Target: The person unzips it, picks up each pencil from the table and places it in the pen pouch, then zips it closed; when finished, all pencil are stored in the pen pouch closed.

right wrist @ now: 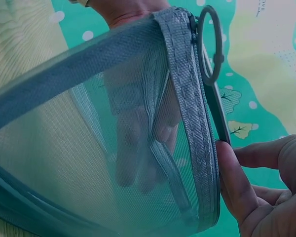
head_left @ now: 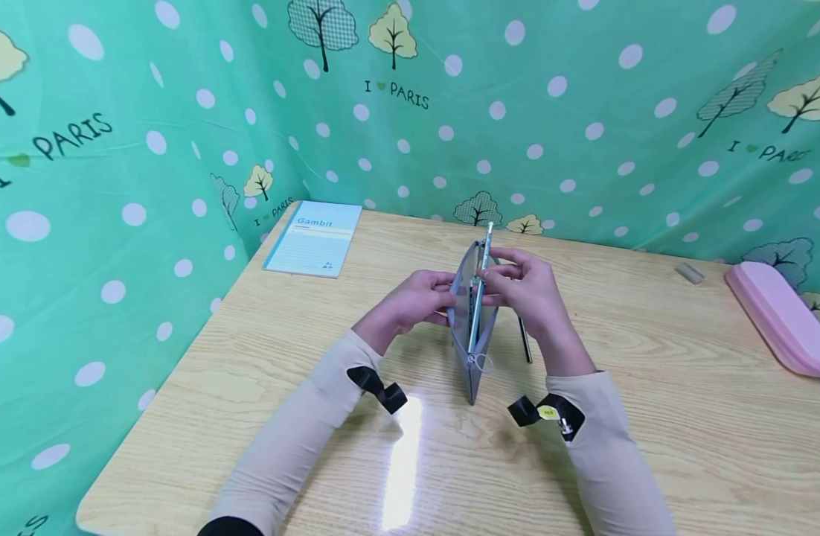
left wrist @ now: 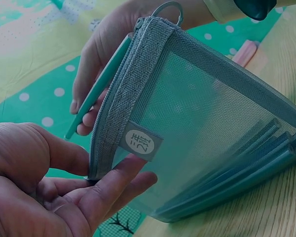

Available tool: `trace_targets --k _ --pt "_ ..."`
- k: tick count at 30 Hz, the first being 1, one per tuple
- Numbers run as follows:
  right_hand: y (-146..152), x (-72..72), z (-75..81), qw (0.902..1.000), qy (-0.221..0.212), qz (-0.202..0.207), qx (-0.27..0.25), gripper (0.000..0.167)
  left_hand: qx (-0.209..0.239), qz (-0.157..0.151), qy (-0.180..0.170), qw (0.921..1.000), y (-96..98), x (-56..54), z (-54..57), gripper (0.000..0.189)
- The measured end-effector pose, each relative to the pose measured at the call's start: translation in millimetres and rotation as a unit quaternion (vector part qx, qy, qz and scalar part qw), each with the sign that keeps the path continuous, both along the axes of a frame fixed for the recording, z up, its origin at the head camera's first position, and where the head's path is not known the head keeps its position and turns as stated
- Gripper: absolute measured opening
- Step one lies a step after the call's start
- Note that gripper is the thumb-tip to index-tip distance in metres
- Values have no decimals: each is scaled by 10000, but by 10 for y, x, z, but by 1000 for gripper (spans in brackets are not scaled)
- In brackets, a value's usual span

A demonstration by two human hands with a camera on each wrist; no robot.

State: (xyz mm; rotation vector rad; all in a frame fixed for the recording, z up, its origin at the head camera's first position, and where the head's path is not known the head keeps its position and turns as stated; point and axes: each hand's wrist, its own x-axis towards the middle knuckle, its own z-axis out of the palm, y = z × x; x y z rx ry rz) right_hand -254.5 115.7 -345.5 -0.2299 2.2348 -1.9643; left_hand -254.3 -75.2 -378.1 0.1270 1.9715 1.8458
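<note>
A grey mesh zipper pouch (head_left: 469,380) stands on edge on the table with its zipped mouth facing up. My left hand (head_left: 420,301) grips the pouch's rim near one end, thumb on one side and fingers against the mesh beside a small label (left wrist: 140,141). In my right hand (head_left: 525,286), thumb and fingers pinch a slim, pale pencil (head_left: 488,237), which slants along the mouth. Through the mesh in the left wrist view, several long sticks (left wrist: 237,170) lie at the bottom, their kind unclear. A ring (right wrist: 210,45) hangs from the zipper end.
A dark pen (head_left: 524,342) lies on the wooden table beyond the pouch's right side. A notebook (head_left: 316,242) rests at the back left. Toward the right are a grey eraser-like block (head_left: 689,273) and a pink pencil case (head_left: 781,316). Green patterned cloth hangs behind.
</note>
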Motion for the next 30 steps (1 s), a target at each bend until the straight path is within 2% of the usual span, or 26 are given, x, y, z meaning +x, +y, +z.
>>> trace_targets --k 13,30 --pt "-31 -2 -9 9992 39 -175 360 53 -116 -26 -24 9999 -19 3 11 50" --pt "-28 28 5 9902 442 -126 1319 54 -118 -76 18 9999 -31 -10 9 49"
